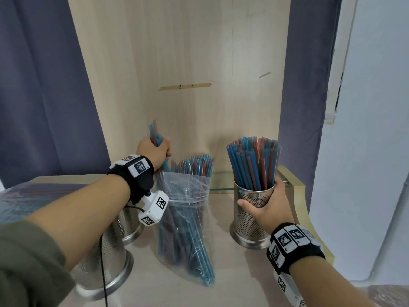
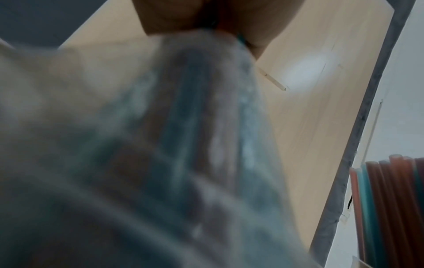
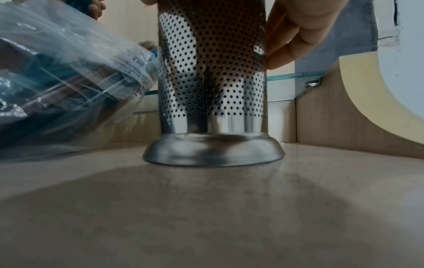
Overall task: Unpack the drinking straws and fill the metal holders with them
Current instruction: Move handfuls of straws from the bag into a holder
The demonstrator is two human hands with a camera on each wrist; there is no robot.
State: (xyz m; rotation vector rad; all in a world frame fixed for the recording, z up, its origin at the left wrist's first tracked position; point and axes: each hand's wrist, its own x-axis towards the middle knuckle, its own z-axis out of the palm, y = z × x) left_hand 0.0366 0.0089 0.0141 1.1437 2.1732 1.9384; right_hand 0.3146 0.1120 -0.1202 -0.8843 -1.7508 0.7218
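Note:
My left hand (image 1: 153,151) grips a small bunch of blue and red straws (image 1: 155,132), lifted above the mouth of a clear plastic bag (image 1: 186,209) that still holds many straws. The bag leans on the counter between two groups of holders. My right hand (image 1: 264,203) wraps round a perforated metal holder (image 1: 250,220) standing upright and packed with straws (image 1: 254,162). In the right wrist view the fingers (image 3: 296,34) lie against the holder (image 3: 213,72), whose base sits flat. The left wrist view shows the blurred bag (image 2: 183,145) close up.
Two more metal holders (image 1: 104,258) stand at the left under my left forearm. Another wrapped pack of straws (image 1: 28,196) lies far left. A wooden back panel (image 1: 188,63), a glass shelf edge (image 1: 221,189) and a curved wooden side (image 1: 303,207) bound the counter.

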